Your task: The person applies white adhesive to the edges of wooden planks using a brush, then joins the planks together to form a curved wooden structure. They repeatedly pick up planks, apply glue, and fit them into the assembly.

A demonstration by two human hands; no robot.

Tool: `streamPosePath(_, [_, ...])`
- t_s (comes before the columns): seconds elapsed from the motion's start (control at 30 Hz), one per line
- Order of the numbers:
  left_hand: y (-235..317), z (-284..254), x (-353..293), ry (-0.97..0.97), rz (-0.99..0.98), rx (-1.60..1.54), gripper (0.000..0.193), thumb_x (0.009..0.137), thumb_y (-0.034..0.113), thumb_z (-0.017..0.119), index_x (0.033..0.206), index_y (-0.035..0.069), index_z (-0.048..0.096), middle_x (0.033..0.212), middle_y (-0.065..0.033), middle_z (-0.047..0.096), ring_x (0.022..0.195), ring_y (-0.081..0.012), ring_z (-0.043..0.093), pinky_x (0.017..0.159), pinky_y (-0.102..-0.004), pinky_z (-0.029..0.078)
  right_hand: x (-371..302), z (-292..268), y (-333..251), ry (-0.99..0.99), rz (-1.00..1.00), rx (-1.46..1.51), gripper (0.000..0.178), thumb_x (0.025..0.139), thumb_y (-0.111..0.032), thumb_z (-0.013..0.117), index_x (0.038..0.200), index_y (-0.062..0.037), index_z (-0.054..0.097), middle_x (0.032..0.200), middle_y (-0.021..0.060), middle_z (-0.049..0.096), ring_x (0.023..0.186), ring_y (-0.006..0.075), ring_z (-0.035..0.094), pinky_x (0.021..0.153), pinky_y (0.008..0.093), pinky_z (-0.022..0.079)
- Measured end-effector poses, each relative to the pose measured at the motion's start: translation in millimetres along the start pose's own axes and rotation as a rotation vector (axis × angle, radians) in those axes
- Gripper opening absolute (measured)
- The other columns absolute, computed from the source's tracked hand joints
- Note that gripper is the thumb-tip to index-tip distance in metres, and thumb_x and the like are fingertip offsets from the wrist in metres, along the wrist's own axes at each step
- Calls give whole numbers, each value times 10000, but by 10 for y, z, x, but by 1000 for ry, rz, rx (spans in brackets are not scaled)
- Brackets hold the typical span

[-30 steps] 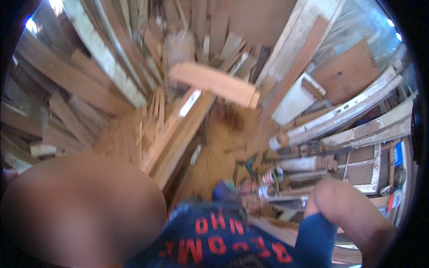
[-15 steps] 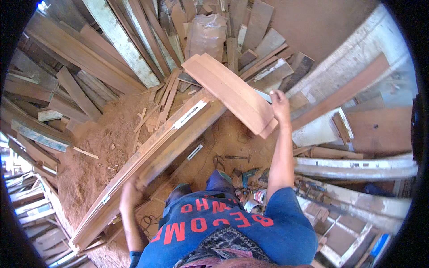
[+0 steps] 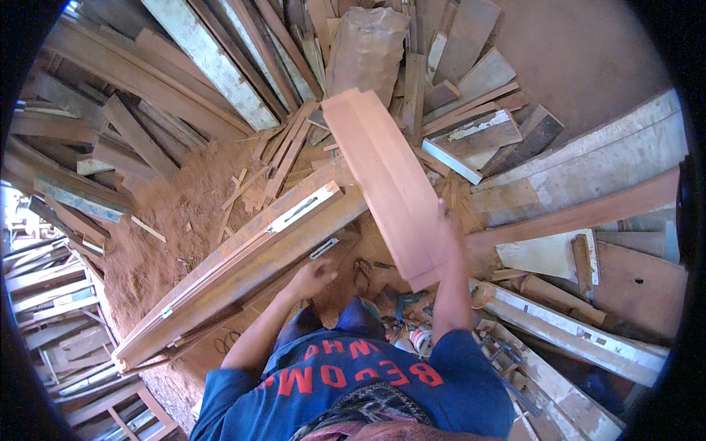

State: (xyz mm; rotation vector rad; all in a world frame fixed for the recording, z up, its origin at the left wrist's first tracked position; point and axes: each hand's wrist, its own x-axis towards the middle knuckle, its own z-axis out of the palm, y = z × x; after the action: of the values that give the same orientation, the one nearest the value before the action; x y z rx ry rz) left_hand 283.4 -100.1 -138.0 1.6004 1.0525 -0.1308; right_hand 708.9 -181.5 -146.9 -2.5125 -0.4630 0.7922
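Observation:
My right hand (image 3: pixel 450 239) grips the near right edge of two reddish-brown wooden boards (image 3: pixel 386 184), one lying offset on the other. They slant across the middle, with their far end over the end of a long workbench beam (image 3: pixel 250 257). My left hand (image 3: pixel 315 279) is held in the air to the right of the beam, near my knees. It holds nothing, and its fingers are loosely bent and apart. A pale slotted metal plate (image 3: pixel 305 208) sits on the beam's top face near its far end.
Offcuts and planks (image 3: pixel 471 136) lie at the far side, beside a plastic-wrapped bundle (image 3: pixel 368 48). Sawdust (image 3: pixel 169 242) is heaped left of the beam. A green power tool (image 3: pixel 408 300) lies by my feet. Long boards (image 3: pixel 573 323) stretch along the right.
The boards have swung so their near end is closer to me, carried by my right hand. My left hand has come off the beam and moved right, toward the boards.

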Motion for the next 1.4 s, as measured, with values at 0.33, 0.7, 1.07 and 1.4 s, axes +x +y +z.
streamPosePath(0.33, [919, 1181, 1690, -275, -337, -1105, 653, 886, 392, 780, 1379, 4, 599, 1361, -142, 634, 1245, -279, 594, 1061, -434, 477, -1664, -304, 1580, 56, 101, -60, 700, 1051, -541, 415, 1102, 103, 685, 998, 303, 722, 1023, 446, 691, 908, 490, 500])
streamPosePath(0.7, [2381, 1094, 923, -182, 332, -1024, 556, 705, 185, 921, 1178, 18, 682, 1072, -63, 730, 965, -159, 661, 910, -352, 531, -1458, -1796, 856, 546, -513, 127, 726, 1028, -471, 563, 1526, 23, 375, 1540, 235, 429, 1405, 375, 448, 1176, 484, 349])
streamPosePath(1.07, [1709, 681, 283, 128, 545, -523, 511, 661, 313, 956, 995, 48, 675, 933, -101, 710, 900, -244, 679, 801, -386, 527, -2177, -2751, -2097, -44, -818, -544, 557, 622, -111, 833, 1148, -14, 677, 1108, 148, 691, 1112, 296, 626, 1015, 411, 456])
streamPosePath(1.4, [-850, 571, -310, 737, 134, -59, 508, 687, 270, 862, 1146, 116, 709, 1184, -137, 699, 1151, -358, 640, 973, -467, 520, -2476, -57, -1942, -697, -1483, -1055, 273, 792, -154, 734, 1042, -98, 641, 911, 107, 609, 867, 336, 648, 714, 474, 536])
